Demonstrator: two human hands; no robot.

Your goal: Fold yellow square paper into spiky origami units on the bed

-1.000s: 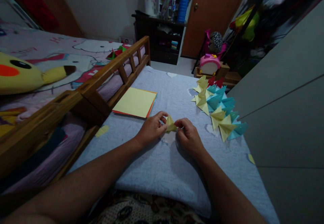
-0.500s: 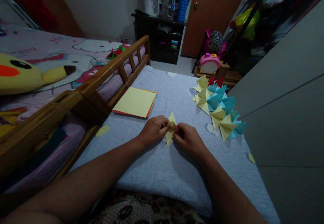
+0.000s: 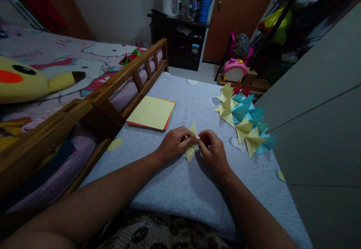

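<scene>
A folded piece of yellow origami paper (image 3: 191,152) is between my hands over the light blue bedsheet (image 3: 180,192). Its pointed ends stick out above and below my fingers. My left hand (image 3: 178,141) pinches it from the left, thumb and fingers across its middle. From the right, my right hand (image 3: 213,149) pinches the paper's edge close to the left fingertips, which partly hide the fold. Beyond my left hand lies a stack of square origami paper (image 3: 152,112), yellow on top with orange edges beneath.
Rows of folded yellow paper pieces (image 3: 255,140), blue paper pieces (image 3: 241,112) and red ones stand at the right. A wooden bed rail (image 3: 126,78) runs along the left, with a yellow plush toy (image 3: 31,83) behind it. A pale cabinet (image 3: 321,140) borders the right side.
My right hand has moved slightly up, its fingertips now meeting the left ones at the paper's middle. The left thumb reaches further across the paper. The camera view has shifted slightly.
</scene>
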